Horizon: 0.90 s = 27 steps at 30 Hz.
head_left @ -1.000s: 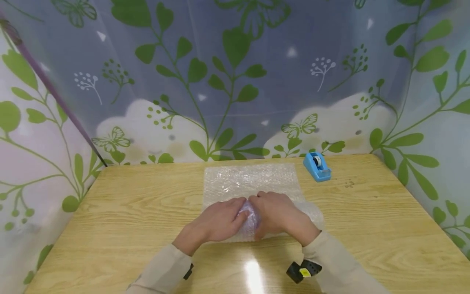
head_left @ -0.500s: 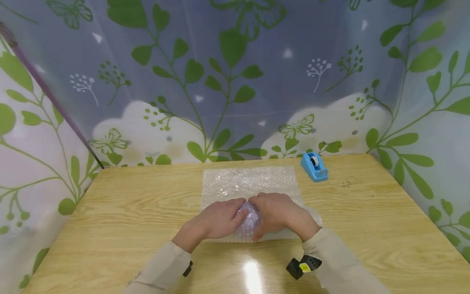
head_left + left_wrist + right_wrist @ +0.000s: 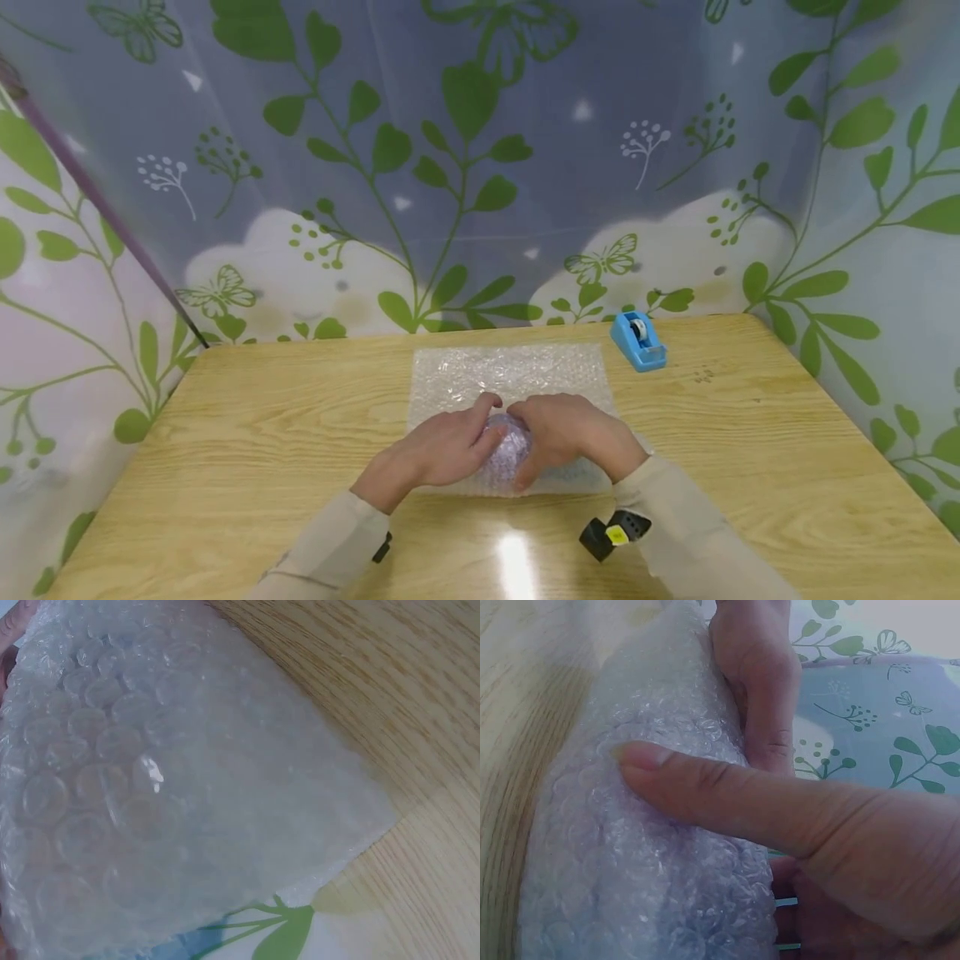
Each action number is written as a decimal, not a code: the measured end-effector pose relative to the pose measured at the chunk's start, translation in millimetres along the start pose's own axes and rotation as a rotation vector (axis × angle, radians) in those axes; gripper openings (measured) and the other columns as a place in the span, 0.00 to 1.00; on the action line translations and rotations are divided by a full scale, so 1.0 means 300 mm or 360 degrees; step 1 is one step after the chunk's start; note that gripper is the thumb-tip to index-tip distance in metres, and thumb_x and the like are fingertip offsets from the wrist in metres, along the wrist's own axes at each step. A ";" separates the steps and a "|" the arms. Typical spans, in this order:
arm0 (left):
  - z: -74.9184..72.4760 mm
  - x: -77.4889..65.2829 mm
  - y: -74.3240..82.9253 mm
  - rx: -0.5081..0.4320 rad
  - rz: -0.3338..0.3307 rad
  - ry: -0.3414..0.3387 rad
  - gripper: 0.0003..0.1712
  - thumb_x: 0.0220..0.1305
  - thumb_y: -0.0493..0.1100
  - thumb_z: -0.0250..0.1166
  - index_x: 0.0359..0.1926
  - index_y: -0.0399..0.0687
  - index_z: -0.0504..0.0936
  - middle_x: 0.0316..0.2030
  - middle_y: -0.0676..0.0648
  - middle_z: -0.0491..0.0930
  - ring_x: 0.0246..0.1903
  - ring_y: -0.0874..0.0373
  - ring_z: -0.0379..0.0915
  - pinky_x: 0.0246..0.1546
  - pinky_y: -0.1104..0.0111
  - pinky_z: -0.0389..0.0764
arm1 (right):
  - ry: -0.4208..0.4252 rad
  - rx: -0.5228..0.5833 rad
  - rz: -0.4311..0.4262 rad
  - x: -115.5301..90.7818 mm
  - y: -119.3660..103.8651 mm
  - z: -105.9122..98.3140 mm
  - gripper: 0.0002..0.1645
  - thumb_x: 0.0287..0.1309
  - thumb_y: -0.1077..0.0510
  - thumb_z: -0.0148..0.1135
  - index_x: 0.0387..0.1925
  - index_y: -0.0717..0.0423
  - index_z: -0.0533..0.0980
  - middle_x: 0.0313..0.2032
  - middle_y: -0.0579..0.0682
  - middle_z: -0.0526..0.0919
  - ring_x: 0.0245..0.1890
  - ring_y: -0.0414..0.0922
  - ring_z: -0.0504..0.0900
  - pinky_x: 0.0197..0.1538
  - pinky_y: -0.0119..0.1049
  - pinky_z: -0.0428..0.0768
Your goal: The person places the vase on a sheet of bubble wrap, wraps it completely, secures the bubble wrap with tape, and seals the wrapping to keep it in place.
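A sheet of clear bubble wrap [image 3: 510, 371] lies on the table, its near part rolled around a rounded, purplish thing whose kind is hidden. My left hand [image 3: 438, 452] holds the left side of this wrapped bundle [image 3: 504, 458], thumb on top and index finger bent up above it. From the right, my right hand [image 3: 566, 433] grips the bundle. The right wrist view shows the right thumb [image 3: 727, 791] pressing across the bubbles, with its other fingers behind. In the left wrist view, layered bubble wrap [image 3: 172, 772] fills the left and middle.
A blue tape dispenser [image 3: 639, 343] with a roll stands at the back right of the wooden table [image 3: 300, 392]. Leaf-patterned curtains [image 3: 375, 167] enclose the table's back and sides. Black bands with small devices [image 3: 615, 535] sit at the wrists.
The left index finger has lifted from the bundle and bent upward. Both hands stay around the bundle, where more of the purplish wrapped surface shows. The view has shifted slightly.
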<state>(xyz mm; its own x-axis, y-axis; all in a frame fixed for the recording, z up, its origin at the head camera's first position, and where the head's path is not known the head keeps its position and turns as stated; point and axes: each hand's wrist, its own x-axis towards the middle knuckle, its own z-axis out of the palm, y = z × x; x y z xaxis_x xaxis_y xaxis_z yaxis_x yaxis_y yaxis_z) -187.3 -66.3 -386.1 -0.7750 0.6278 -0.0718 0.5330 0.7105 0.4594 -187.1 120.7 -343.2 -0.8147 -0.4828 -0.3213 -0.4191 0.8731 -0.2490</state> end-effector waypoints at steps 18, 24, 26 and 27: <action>-0.007 0.016 -0.008 -0.0062 0.0074 -0.0019 0.19 0.76 0.54 0.34 0.55 0.51 0.64 0.45 0.50 0.77 0.41 0.60 0.75 0.42 0.64 0.76 | -0.0083 0.0020 0.0021 0.021 0.009 -0.013 0.50 0.35 0.39 0.78 0.60 0.53 0.71 0.55 0.49 0.77 0.56 0.49 0.74 0.58 0.47 0.71; -0.001 0.017 -0.006 0.0234 0.0202 0.0184 0.21 0.75 0.52 0.37 0.52 0.49 0.72 0.54 0.45 0.72 0.56 0.52 0.67 0.57 0.57 0.68 | -0.0112 -0.0014 0.0031 0.024 0.001 -0.017 0.49 0.34 0.38 0.78 0.59 0.53 0.72 0.53 0.48 0.78 0.54 0.49 0.75 0.56 0.46 0.72; 0.001 0.014 -0.003 0.0349 0.0209 0.0247 0.22 0.75 0.54 0.37 0.51 0.51 0.74 0.61 0.43 0.66 0.62 0.50 0.59 0.61 0.53 0.63 | -0.0123 -0.0026 0.0047 0.026 0.000 -0.016 0.50 0.34 0.38 0.78 0.59 0.53 0.72 0.53 0.48 0.78 0.54 0.49 0.75 0.56 0.46 0.72; 0.003 0.013 -0.002 0.0385 0.0216 0.0277 0.22 0.75 0.54 0.37 0.51 0.51 0.75 0.62 0.43 0.64 0.63 0.49 0.57 0.62 0.51 0.62 | -0.0129 -0.0029 0.0055 0.026 0.000 -0.015 0.50 0.34 0.38 0.78 0.59 0.53 0.72 0.53 0.47 0.78 0.54 0.49 0.75 0.56 0.46 0.73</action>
<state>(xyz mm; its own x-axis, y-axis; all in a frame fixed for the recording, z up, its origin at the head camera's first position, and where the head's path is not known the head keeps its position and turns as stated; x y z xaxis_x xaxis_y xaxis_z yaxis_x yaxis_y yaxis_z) -190.3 -63.9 -387.2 -0.7265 0.6732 0.1379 0.6846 0.6919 0.2293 -195.4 117.3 -341.6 -0.7942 -0.4553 -0.4023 -0.3989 0.8902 -0.2200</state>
